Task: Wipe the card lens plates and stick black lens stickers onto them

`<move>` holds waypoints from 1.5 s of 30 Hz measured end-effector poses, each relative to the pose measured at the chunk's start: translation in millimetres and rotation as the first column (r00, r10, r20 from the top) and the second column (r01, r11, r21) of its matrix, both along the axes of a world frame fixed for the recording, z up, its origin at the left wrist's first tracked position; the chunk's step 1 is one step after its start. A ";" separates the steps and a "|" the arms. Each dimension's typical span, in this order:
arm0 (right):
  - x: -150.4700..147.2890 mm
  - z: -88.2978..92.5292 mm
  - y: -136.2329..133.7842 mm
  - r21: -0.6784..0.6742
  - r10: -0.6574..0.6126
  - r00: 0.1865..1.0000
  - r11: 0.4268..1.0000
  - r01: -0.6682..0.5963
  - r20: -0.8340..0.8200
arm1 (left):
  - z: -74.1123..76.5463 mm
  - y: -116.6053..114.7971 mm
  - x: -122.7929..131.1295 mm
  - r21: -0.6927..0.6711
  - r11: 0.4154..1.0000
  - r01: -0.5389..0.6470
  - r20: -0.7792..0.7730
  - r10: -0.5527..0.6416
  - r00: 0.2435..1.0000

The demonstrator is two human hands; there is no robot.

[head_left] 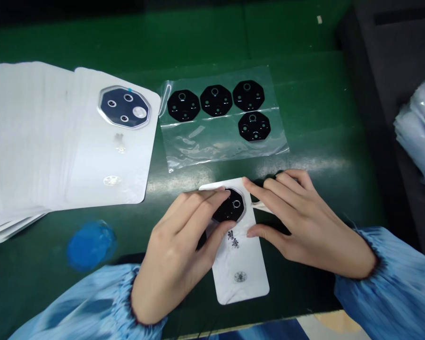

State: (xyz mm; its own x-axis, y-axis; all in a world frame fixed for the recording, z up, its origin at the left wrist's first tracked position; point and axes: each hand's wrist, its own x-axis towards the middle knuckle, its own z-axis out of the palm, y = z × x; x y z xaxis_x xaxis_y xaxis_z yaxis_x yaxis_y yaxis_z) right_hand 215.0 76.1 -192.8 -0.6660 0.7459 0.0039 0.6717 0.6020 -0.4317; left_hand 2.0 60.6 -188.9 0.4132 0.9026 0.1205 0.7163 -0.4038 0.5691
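Note:
A white phone back cover (239, 269) lies on the green mat, with a black octagonal lens plate (230, 210) sitting at its upper end. My left hand (179, 245) presses on that plate, fingertips on top and thumb near its lower edge. My right hand (301, 222) grips the cover's right edge between index finger and thumb. A thin white strip (260, 206) runs from the plate toward my right palm. Its far end is hidden under my hand.
A fanned stack of white covers (31, 137) lies at left, the top one carrying a lens plate (124, 107). A clear plastic sheet (223, 146) holds several black lens plates. A blue translucent disc (91, 245) sits on the green mat (297, 71). Bagged items (420, 127) lie at right.

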 end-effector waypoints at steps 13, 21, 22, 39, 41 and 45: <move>-0.1 -0.3 -0.4 0.020 -0.008 1.000 1.000 0.008 -0.004 | 6.8 0.4 0.1 -0.055 0.997 0.047 -0.071 -0.050 0.996; -1.3 -0.7 -1.5 0.032 -0.007 1.000 0.999 0.007 0.015 | 6.6 0.5 -0.1 -0.057 0.997 0.056 -0.065 -0.060 0.996; -2.1 0.3 -1.8 0.037 -0.004 1.000 0.999 0.003 0.027 | 6.2 0.3 -0.5 -0.057 0.997 0.055 -0.059 -0.058 0.997; -23.3 13.6 -11.5 0.095 0.203 0.959 0.970 -0.226 0.199 | -7.0 2.4 -22.9 -0.065 0.995 0.079 -0.006 -0.079 0.997; -28.5 14.6 -13.0 0.104 0.199 0.956 0.969 -0.225 0.217 | -7.1 2.7 -23.1 -0.063 0.995 0.080 -0.015 -0.082 0.997; -39.7 13.5 -13.4 0.132 0.166 0.960 0.971 -0.199 0.227 | -8.2 3.2 -21.3 -0.052 0.995 0.083 0.007 -0.083 0.997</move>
State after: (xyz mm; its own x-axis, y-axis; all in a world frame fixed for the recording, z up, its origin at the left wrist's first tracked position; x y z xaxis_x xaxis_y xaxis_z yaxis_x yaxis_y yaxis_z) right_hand 175.2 62.7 -179.3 -0.7882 0.6135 -0.0491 0.6108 0.7699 -0.1849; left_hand -19.3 63.8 -197.0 0.4862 0.8705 0.0764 0.6788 -0.4313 0.5944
